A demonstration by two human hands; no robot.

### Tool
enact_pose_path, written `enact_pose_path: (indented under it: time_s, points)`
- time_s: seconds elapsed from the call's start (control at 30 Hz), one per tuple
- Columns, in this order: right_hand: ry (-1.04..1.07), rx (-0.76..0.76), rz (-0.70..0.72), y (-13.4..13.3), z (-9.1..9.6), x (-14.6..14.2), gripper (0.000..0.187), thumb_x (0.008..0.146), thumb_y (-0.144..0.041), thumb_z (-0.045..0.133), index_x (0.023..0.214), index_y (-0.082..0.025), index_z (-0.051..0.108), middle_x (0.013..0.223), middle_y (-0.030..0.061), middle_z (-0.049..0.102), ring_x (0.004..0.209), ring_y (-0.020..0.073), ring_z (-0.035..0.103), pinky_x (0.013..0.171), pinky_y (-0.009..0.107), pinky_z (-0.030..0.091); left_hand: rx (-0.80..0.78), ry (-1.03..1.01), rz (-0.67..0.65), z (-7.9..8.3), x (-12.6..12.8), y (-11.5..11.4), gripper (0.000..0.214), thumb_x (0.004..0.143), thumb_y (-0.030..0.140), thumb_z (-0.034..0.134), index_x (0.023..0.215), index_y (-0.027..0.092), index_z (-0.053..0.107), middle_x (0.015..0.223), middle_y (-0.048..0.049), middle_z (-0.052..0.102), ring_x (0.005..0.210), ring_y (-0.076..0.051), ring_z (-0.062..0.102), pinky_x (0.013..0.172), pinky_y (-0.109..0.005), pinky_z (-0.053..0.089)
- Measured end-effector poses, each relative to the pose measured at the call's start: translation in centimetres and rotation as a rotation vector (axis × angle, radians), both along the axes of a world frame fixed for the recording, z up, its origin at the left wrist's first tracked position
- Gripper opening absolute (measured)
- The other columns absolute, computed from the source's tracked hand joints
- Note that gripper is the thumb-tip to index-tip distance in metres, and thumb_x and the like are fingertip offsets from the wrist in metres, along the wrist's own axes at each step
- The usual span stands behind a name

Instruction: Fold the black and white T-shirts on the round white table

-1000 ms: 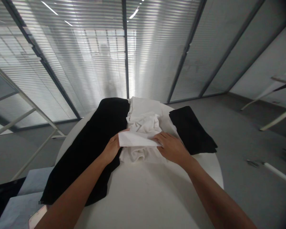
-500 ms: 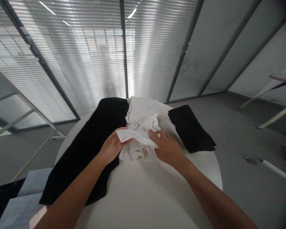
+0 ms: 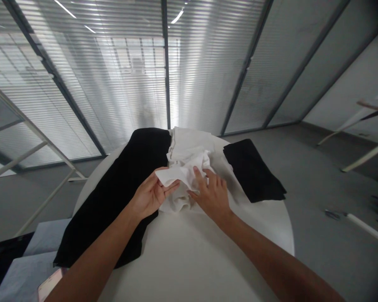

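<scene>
A crumpled white cloth (image 3: 189, 158) lies on the round white table, partly bunched and partly flat at its far end. My left hand (image 3: 149, 195) holds a raised white flap of it, with the thumb and fingers closed around the left corner. My right hand (image 3: 212, 195) rests against the right part of the same flap. Its fingers are spread, the index finger on the fabric and the thumb near the lower edge. What lies under the right palm is hidden.
Long black fabric (image 3: 119, 184) covers the left of the white table (image 3: 192, 256). A folded black cloth (image 3: 253, 170) lies at the right. Beside the near left edge are grey-blue cushions (image 3: 22, 272) and a phone (image 3: 50, 285). A white metal frame (image 3: 44, 140) stands left.
My right hand has moved left along the flap toward my left hand, and its fingers have spread. The flap now sags between the hands. My left hand has barely moved.
</scene>
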State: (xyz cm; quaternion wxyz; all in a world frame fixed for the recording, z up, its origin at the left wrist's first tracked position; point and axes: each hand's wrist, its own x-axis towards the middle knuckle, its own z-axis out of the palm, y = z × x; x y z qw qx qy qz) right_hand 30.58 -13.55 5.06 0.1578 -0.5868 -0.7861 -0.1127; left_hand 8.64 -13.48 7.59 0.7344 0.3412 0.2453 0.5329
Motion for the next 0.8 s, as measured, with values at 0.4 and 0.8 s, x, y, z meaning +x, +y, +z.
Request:
enact_pose_path:
  time_s: [0.4,0.8]
  points:
    - [0.046,-0.120,0.027,-0.9,3.3,2.8,0.078,0.074,-0.009,0.050,0.147,-0.026,0.032,0.134,0.0138,0.045,0.115,0.0302,0.047,0.082,0.038,0.052,0.159,0.423,0.116,0.3,-1.2,0.8,0.018,0.086,0.030,0.052,0.088,0.017,0.064,0.091,-0.0040,0.066,0.090,-0.018,0.063,0.085,-0.032,0.050]
    - [-0.134,-0.414,0.223,-0.7,1.7,4.2,0.077,0.073,-0.005,0.052,0.144,-0.032,0.038,0.126,0.0116,0.049,0.109,0.0261,0.051,0.081,0.033,0.047,0.497,1.286,-0.190,-1.5,-2.2,1.0,0.024,0.085,0.038,0.054,0.100,0.020,0.061,0.068,0.0045,0.053,0.060,-0.012,0.048,0.059,-0.023,0.037]
